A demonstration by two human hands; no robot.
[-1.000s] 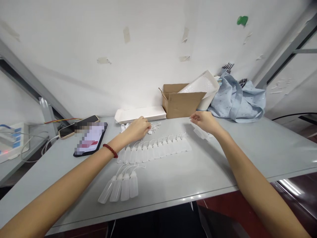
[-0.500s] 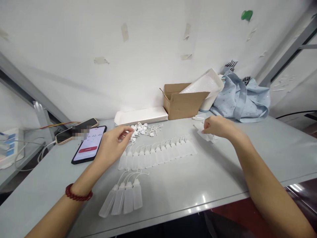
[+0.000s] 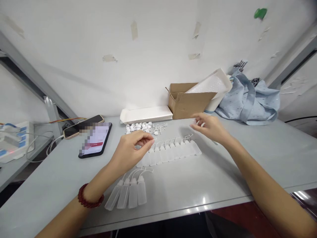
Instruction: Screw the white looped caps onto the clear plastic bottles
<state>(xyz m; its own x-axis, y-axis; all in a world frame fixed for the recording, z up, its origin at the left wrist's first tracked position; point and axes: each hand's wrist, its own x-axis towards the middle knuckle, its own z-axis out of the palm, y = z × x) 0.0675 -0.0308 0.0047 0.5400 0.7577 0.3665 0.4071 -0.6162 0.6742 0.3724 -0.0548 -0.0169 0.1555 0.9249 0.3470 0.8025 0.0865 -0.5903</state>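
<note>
A long grey tabletop (image 3: 178, 185) is spanning the scene, with an open brown cardboard box (image 3: 193, 105) standing by the wall. On it, a row of small translucent plastic bottles with thin bent spouts (image 3: 163, 153) is running left to right. Each bottle is lying with its long axis pointing roughly away from the person, spout at the far end, though the rightmost is slanting more.

The left hand (image 3: 131, 147) is hovering above the row's left end, hiding part of it, so it is the nearer hand there. Its thumb and forefinger tips are sitting so close that I cannot tell whether they are touching or pinching something. The right hand (image 3: 210, 127) is hanging beyond the right end; from its fingers, that end is lying back toward the person. Something faint is showing between thumb and fingers, but I cannot tell whether they are gripping it.

A separate group of four similar bottles (image 3: 133, 191) is resting nearer the person, below the left hand. Small white plastic caps (image 3: 141, 126) are lying beyond that hand, and slender white tubes (image 3: 162, 128) are lying just right of them.
</note>
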